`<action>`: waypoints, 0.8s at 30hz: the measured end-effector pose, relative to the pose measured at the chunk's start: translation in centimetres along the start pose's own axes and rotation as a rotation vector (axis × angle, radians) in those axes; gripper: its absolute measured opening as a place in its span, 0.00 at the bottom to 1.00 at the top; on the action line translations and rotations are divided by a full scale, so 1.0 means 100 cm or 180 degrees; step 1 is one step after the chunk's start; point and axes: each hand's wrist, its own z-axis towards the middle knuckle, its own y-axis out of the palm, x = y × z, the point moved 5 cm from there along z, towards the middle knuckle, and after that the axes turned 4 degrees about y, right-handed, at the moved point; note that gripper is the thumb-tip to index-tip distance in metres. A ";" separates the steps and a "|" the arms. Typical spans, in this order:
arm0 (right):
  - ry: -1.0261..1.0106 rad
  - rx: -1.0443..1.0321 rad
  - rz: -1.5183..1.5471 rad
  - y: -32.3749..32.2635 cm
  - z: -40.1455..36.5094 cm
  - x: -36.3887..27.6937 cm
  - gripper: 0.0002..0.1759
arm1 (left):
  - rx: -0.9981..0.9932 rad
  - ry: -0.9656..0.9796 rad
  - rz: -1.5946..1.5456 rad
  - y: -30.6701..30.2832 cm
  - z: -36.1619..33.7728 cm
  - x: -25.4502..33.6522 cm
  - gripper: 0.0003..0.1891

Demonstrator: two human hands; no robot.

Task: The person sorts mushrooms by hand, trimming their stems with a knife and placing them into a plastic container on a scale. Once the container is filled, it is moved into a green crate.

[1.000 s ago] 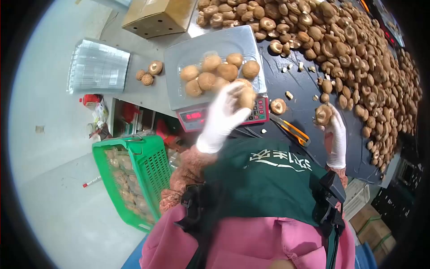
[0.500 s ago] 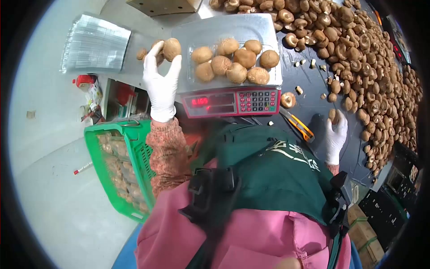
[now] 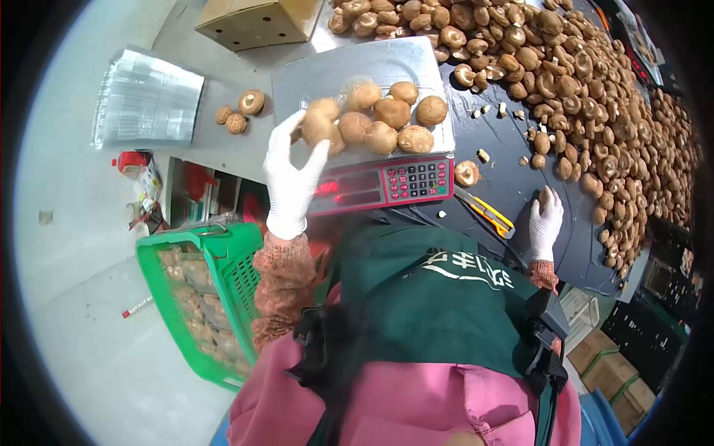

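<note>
My gloved left hand [image 3: 291,178] holds a brown mushroom [image 3: 318,128] between thumb and fingers, over the left side of a clear tray on the scale [image 3: 286,82]. Several other mushrooms [image 3: 392,112] lie in that tray. The scale's front panel [image 3: 364,186] has a red display and a keypad. Over on the dark surface, my gloved right hand [image 3: 546,223] is closed around another mushroom [image 3: 547,197]. An orange cutter knife [image 3: 492,217] and a single mushroom [image 3: 466,173] lie between the scale and my right hand.
A large mushroom pile [image 3: 587,97] spreads along the back and right. Stacked clear trays [image 3: 149,100] and a few mushrooms [image 3: 251,102] sit at the left, near a cardboard box [image 3: 256,26]. A green crate [image 3: 245,279] with packed trays stands at lower left.
My left hand has moved right and down, bringing its mushroom over the tray on the scale. A few mushrooms left of the scale are now uncovered. The view has shifted slightly.
</note>
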 end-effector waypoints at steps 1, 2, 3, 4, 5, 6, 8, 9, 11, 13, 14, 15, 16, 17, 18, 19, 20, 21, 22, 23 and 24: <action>0.0010 0.0001 0.0021 0.000 -0.001 0.001 0.24 | -0.0101 0.0032 -0.0078 0.005 0.002 0.006 0.26; 0.0044 0.0020 0.0055 -0.002 -0.001 0.003 0.23 | -0.0206 0.0391 0.0196 0.006 0.004 0.009 0.27; 0.0109 0.0113 0.0110 -0.007 0.000 0.003 0.23 | -0.0047 0.0405 0.0184 0.001 0.007 0.006 0.27; 0.0168 0.0200 0.0180 -0.011 0.000 0.003 0.23 | 0.0117 0.0415 0.0187 -0.007 0.009 0.001 0.27; 0.0222 0.0274 0.0256 -0.014 -0.001 0.002 0.23 | 0.0281 0.0418 0.0200 -0.017 0.011 -0.002 0.28; 0.0329 0.0350 0.0060 -0.017 -0.004 0.003 0.24 | 0.0511 0.0114 0.0124 -0.031 0.012 -0.005 0.27; 0.0420 0.0300 0.0261 -0.016 -0.010 0.012 0.26 | 0.0815 -0.0202 -0.0224 -0.059 0.013 -0.019 0.26; 0.0472 0.0284 0.0271 -0.019 -0.010 0.009 0.27 | 0.0946 -0.0289 -0.0550 -0.067 0.014 -0.024 0.25; 0.0459 0.0319 0.0389 -0.021 -0.009 -0.001 0.27 | 0.0873 -0.0305 -0.0452 -0.070 0.011 -0.025 0.25; 0.0489 0.0316 0.0855 -0.031 0.003 -0.028 0.27 | 0.0674 -0.0250 -0.0223 -0.060 0.009 -0.022 0.26; 0.0538 0.0294 0.1258 -0.041 0.014 -0.055 0.26 | 0.0537 -0.0123 -0.0180 -0.050 0.009 -0.016 0.25; 0.0588 0.0276 0.1653 -0.051 0.026 -0.082 0.25 | 0.0394 -0.0129 -0.0153 -0.042 0.007 -0.015 0.26; 0.0290 0.0240 0.1702 -0.061 0.041 -0.112 0.23 | 0.0348 -0.0069 -0.0177 -0.035 0.005 -0.016 0.27; 0.0184 0.0154 0.1789 -0.074 0.052 -0.148 0.21 | 0.0303 -0.0005 -0.0205 -0.029 0.005 -0.017 0.27; -0.0005 0.0079 0.1955 -0.065 0.063 -0.163 0.21 | 0.0352 -0.0129 -0.0420 -0.027 0.006 -0.021 0.27; -0.0589 0.0107 0.1846 -0.081 0.071 -0.207 0.21 | 0.0402 -0.0253 -0.0633 -0.025 0.007 -0.025 0.27; -0.1008 0.0024 0.1821 -0.088 0.074 -0.242 0.20 | 0.0452 -0.0375 -0.0839 -0.025 0.009 -0.029 0.26; -0.1533 0.0069 0.2003 -0.087 0.078 -0.276 0.17 | 0.0455 -0.0409 -0.0982 -0.024 0.012 -0.032 0.26; -0.1950 0.0024 0.2080 -0.102 0.076 -0.317 0.13 | 0.0458 -0.0440 -0.1123 -0.023 0.016 -0.036 0.26; -0.2315 -0.0276 0.1888 -0.096 0.077 -0.343 0.13 | 0.0457 -0.0472 -0.1264 -0.021 0.022 -0.038 0.26; -0.2593 -0.0347 0.1924 -0.086 0.079 -0.369 0.15 | 0.0432 -0.0495 -0.1384 -0.019 0.027 -0.037 0.25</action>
